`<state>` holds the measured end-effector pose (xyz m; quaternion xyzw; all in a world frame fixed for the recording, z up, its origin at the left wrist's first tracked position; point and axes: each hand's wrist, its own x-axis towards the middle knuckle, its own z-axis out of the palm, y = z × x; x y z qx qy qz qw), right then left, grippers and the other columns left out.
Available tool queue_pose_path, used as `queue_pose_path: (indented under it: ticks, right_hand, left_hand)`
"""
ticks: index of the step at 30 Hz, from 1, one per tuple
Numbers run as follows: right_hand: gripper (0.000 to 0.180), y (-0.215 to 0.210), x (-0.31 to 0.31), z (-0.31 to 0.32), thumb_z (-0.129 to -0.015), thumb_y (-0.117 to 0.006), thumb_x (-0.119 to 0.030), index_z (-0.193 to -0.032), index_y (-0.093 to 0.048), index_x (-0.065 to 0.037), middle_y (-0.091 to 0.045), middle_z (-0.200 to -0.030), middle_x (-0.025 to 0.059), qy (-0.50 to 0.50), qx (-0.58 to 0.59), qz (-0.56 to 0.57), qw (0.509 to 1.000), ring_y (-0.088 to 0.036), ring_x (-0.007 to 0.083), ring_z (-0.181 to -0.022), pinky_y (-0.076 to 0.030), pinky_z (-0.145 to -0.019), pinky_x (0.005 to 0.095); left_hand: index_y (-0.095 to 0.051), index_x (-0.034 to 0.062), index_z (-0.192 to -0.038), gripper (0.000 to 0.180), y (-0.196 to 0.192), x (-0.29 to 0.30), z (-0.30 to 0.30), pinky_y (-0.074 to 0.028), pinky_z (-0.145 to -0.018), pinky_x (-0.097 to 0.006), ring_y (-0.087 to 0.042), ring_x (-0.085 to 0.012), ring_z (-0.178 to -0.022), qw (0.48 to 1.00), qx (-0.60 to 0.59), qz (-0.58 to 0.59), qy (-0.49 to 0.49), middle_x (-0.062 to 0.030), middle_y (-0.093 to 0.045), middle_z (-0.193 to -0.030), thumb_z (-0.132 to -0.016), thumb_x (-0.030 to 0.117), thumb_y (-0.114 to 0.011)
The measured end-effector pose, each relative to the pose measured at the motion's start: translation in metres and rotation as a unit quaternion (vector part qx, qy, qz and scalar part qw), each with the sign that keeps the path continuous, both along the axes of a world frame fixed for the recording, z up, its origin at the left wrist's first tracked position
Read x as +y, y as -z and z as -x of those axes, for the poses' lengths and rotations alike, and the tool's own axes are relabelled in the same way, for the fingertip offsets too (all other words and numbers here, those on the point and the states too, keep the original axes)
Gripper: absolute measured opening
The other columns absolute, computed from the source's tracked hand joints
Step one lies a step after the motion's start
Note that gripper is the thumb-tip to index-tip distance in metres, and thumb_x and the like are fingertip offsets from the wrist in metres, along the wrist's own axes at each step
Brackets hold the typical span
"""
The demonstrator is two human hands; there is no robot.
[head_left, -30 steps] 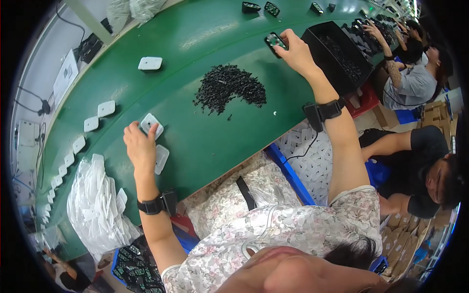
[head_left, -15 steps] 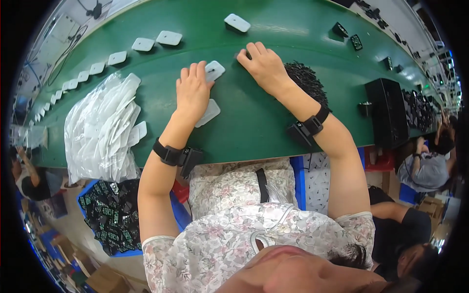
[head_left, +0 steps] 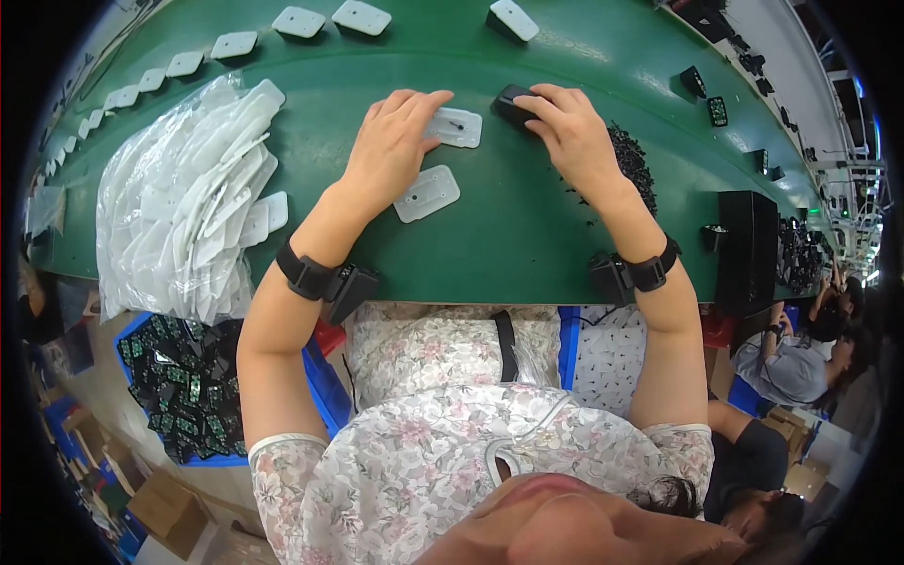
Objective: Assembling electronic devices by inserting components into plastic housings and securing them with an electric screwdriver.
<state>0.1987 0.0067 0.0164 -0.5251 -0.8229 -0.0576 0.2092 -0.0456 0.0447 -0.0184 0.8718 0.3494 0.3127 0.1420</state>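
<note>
My left hand (head_left: 395, 141) grips the near end of a white plastic cover plate (head_left: 460, 128), its fingers closed over the edge. A small dark piece sits on the middle of that plate. Just nearer to me, a second white plate (head_left: 427, 194) with small holes lies flat on the green table. To the right, my right hand (head_left: 576, 132) pinches a black box-shaped case (head_left: 514, 104) between thumb and fingers, slightly apart from the held plate. Beside my right wrist lies a heap of small black parts (head_left: 633, 165).
A clear bag of white plates (head_left: 179, 207) stands at the left of the green table (head_left: 490, 254). White-topped black units (head_left: 362, 17) line the far side. A black box (head_left: 746, 250) stands at right. A blue bin of circuit boards (head_left: 184, 386) is below left; people sit at right.
My right hand has moved to the right and now grips a black case clearly in sight. My left hand and its plate have shifted right. The whole view has also shifted.
</note>
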Motion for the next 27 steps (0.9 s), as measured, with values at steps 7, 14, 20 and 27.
queue_pose_path:
  ticks: [7,14,20,27]
  right_hand:
    - [0.033,0.003,0.005,-0.007,-0.079,-0.064,-0.004,-0.111,-0.062,-0.01,-0.06,-0.108,0.0076,-0.009,0.088,0.035,0.995,-0.056,0.0259,-0.095,-0.048,-0.082,0.0325]
    - [0.029,-0.002,0.013,-0.03,-0.087,-0.059,-0.008,-0.116,-0.061,-0.006,-0.062,-0.106,0.0028,0.06,0.389,0.24,0.887,-0.056,0.0116,-0.095,-0.045,-0.085,0.0256]
    - [0.028,0.004,0.023,-0.042,-0.089,-0.058,-0.011,-0.116,-0.06,-0.004,-0.062,-0.106,0.0041,0.052,0.458,0.275,0.844,-0.056,0.0106,-0.093,-0.046,-0.082,0.0255]
    - [0.031,0.01,0.024,-0.039,-0.09,-0.059,-0.014,-0.12,-0.055,-0.003,-0.061,-0.108,0.006,0.039,0.596,0.351,0.721,-0.059,0.0132,-0.094,-0.051,-0.08,0.0272]
  left_hand:
    - [-0.049,0.0068,-0.121,0.052,0.006,0.0,-0.001,-0.039,-0.09,-0.039,-0.05,-0.0269,-0.109,1.0,-0.016,-0.006,-0.016,-0.0088,-0.058,-0.11,-0.072,0.003,-0.067]
    - [-0.053,0.0072,-0.115,0.044,0.01,-0.001,-0.012,-0.042,-0.085,-0.039,-0.051,-0.0273,-0.107,0.993,-0.059,-0.085,-0.053,-0.0079,-0.058,-0.109,-0.074,0.011,-0.068]
    - [-0.056,0.0078,-0.106,0.04,0.007,0.016,-0.071,-0.045,-0.077,-0.036,-0.052,-0.0262,-0.096,0.988,0.053,-0.126,-0.072,-0.0083,-0.056,-0.096,-0.07,0.016,-0.072]
    - [-0.055,0.0059,-0.102,0.04,0.016,0.026,-0.105,-0.047,-0.074,-0.037,-0.056,-0.0274,-0.085,0.987,-0.142,-0.053,-0.046,-0.0101,-0.055,-0.094,-0.068,0.013,-0.075]
